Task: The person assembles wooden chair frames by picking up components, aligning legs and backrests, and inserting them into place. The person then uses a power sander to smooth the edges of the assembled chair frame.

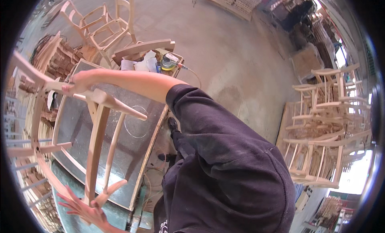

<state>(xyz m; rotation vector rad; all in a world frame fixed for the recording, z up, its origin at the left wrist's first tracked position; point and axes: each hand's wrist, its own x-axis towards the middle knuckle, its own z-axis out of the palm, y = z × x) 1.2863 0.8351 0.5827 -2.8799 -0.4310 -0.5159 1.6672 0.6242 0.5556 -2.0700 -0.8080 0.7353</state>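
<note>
A pale, unfinished wooden chair frame (95,152) lies tipped over on a grey-topped workbench (132,162). Its legs and rails point in several directions, and part of it runs off toward the left rim. My right hand (80,80), at the far end, is closed around a rail near a joint. At the near end, my left hand (86,211) has its fingers spread, with the palm side against the frame by a leg. The fingertips of my right hand are partly hidden behind the wood.
A yellow-and-black sander (168,61) with a hose sits at the bench's far corner, beside white paper (146,63) and a curved wooden piece (148,46). Chair frames (128,24) stand beyond. Stacked wooden parts (52,58) line the left; piled chairs (321,104) stand at right.
</note>
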